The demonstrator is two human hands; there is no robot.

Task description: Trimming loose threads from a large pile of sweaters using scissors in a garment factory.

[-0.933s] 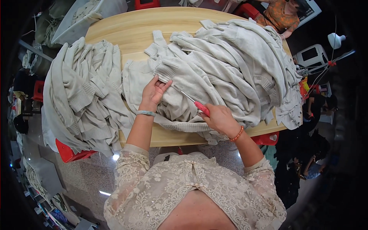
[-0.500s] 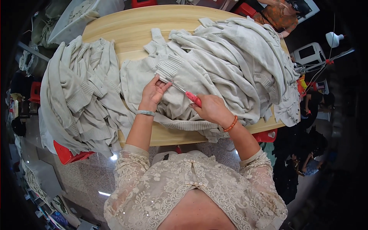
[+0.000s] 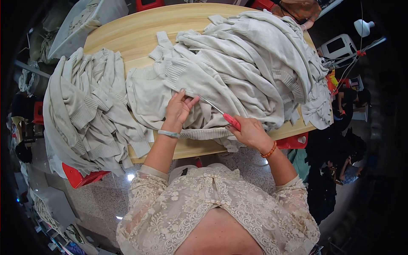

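My left hand (image 3: pixel 178 111), with a pale bangle at its wrist, pinches the edge of a light grey knitted sweater (image 3: pixel 187 78) just below its ribbed band. In my closed right hand (image 3: pixel 254 135), which has an orange bead bracelet at the wrist, is a thin metal-shafted tool with a red handle (image 3: pixel 229 120). Its shaft points up and left, with the tip at the fabric beside my left fingertips. The exact shape of the tip is too small to make out. Folds of the same knit lie beneath both hands.
Heaped matching knits (image 3: pixel 259 63) cover the right of the wooden table (image 3: pixel 140 27), and another pile (image 3: pixel 89 106) hangs over its left end. Red stools (image 3: pixel 83 175) stand by the table. A white bin (image 3: pixel 80 25) is at the far left; a person (image 3: pixel 299 10) sits far right.
Both hands and the tool have shifted right along the sweater edge, away from the ribbed band. The whole view has also moved slightly.
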